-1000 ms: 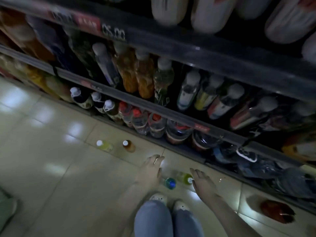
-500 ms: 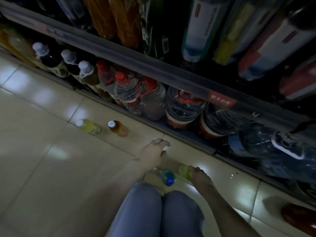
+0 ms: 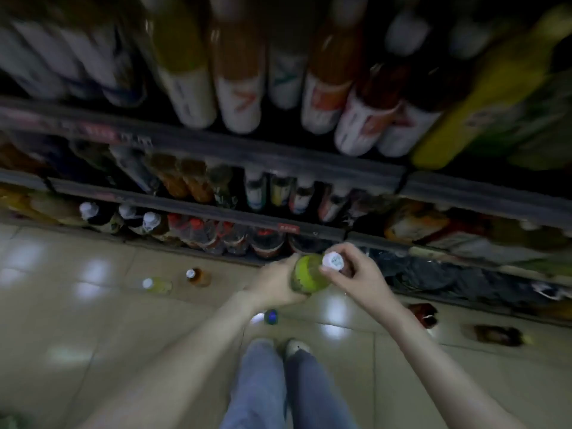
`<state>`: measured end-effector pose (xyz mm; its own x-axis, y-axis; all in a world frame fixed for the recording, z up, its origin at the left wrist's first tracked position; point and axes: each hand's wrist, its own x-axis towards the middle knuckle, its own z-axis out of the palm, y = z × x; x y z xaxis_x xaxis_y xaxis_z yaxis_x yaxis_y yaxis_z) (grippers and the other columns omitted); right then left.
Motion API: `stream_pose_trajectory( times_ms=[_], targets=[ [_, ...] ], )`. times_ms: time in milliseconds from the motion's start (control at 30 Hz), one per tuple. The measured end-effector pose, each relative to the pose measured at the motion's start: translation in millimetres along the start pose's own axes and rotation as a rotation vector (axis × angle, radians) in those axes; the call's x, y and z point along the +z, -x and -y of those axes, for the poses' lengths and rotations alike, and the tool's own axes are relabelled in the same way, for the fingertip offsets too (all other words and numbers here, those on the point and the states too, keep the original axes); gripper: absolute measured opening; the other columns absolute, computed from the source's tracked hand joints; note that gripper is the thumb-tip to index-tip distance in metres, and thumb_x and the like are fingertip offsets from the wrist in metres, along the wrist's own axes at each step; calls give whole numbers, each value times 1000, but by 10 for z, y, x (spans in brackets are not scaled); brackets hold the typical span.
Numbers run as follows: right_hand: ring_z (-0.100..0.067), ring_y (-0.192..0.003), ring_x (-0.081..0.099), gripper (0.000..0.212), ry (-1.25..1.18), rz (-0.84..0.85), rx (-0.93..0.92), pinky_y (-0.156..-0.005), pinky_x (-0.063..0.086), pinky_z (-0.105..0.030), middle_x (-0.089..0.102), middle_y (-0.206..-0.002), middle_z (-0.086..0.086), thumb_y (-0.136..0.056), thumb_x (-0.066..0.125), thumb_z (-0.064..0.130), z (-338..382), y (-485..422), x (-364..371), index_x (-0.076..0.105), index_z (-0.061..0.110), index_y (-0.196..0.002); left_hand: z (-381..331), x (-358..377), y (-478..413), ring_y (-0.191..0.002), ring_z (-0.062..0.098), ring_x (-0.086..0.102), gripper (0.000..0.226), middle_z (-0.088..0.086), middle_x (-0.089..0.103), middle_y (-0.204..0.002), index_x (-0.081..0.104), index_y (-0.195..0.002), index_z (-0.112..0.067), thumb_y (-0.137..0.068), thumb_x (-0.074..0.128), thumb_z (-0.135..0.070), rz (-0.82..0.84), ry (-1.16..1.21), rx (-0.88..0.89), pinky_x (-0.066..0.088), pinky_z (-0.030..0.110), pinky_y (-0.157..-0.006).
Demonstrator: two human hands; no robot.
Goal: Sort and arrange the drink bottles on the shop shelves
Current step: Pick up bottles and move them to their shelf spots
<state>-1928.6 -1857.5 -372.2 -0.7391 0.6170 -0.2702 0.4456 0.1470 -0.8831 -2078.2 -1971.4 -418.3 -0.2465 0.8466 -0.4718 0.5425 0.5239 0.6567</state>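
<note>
Dark multi-tier shop shelving, crammed with bottles. Half a second back only the bottom tiers filled my view. Three show now, so I judge the person is up from the crouch.

Glossy beige tiled floor below. Dim room, ceiling lights glaring off the tiles.

Left hand: grip wrapped round the body of the green plastic drink bottle. It is now off the floor and held in front of the lowest shelf. Right hand: grip pinching the white screw cap, apparently that bottle's own. One picked up; a shelf slot is probably next.

Still on the floor:
- blue-capped bottle, near the shoes
- yellow bottle
- amber bottle
- dark red bottle, blurred, at right
</note>
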Motion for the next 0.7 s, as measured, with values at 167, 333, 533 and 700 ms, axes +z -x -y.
stream_pose_trajectory(
  times_ms=[167,333,533,700],
  targets=[
    [2,-82,57,56,-169,14,14,-74,47,-14,62,-101,1,-64,76,37,648,467,-803,51,31,-114,-1277,-697,331,-96,9,67,63,-4,72,-103,63,-112,-27,-56,75,-50,3,125,142,54,32,-85],
    [-10,-107,64,58,-231,6,-34,-88,54,-33,65,-120,7,-73,80,20,846,805,-1512,50,28,-123,-2439,-836,381,-91,0,65,38,-16,71,-94,65,-98,-35,-67,76,-54,-121,166,282,54,27,-84],
    [9,-98,62,51,-93,-245,-148,-80,48,-12,69,-104,19,-74,79,13,960,1283,-2541,54,39,-111,-3810,-449,485,-91,5,62,51,-15,66,-96,58,-109,-31,-68,74,-58,-315,36,350,48,20,-72],
    [4,-95,65,53,-121,-425,-307,-73,51,-15,69,-99,27,-75,74,-5,978,1597,-3349,56,32,-109,-4737,-284,561,-89,3,63,56,-15,67,-97,54,-109,-34,-64,72,-63,-314,-13,524,56,31,-79]
  ],
)
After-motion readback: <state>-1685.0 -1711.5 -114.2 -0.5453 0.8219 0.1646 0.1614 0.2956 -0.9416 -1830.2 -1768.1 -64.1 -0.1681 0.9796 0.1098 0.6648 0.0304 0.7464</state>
